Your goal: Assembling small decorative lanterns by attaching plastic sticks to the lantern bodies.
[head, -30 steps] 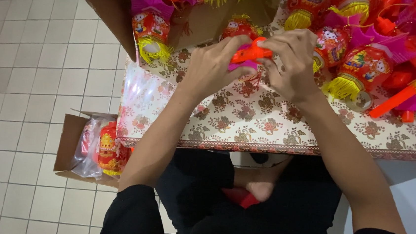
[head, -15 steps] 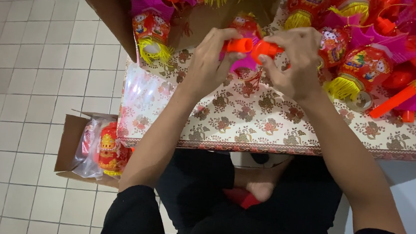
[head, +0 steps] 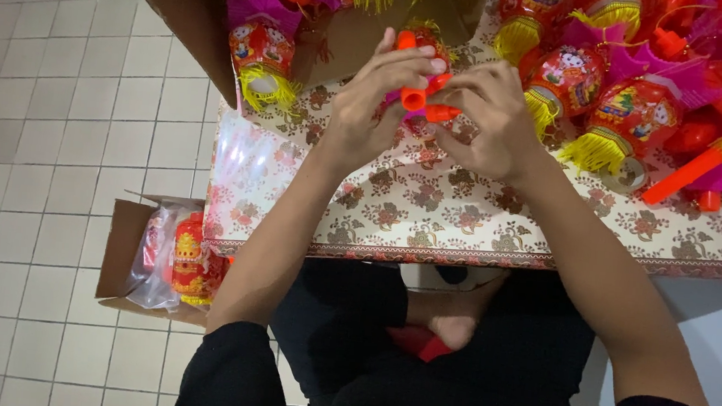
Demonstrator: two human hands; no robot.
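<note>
A: What does the left hand hold?

B: It is closed around an orange plastic handle, which it keeps above the table. The fingers wrap over the top of the piece and the thumb is below it.

A: And the right hand?

B: It is also closed, with the fingertips pinching the same orange handle at its short end, just beside the left fingers. The two hands touch each other there.

A: Is something attached to the handle?

B: Behind the hands I see a small red lantern with a yellow fringe. I cannot tell if it hangs from the handle, because the fingers hide that part.

A: What lies on the table?

B: The table has a cloth with a flower pattern. At the right there is a heap of lanterns, red with yellow fringes and pink parts, and one loose orange stick lies near them. At the upper left an open cardboard box stands on the table edge, with one more lantern leaning at its opening.

A: And on the floor?

B: A smaller cardboard box stands on the tiled floor, left of the person's knees, with lanterns in clear plastic bags inside.
</note>
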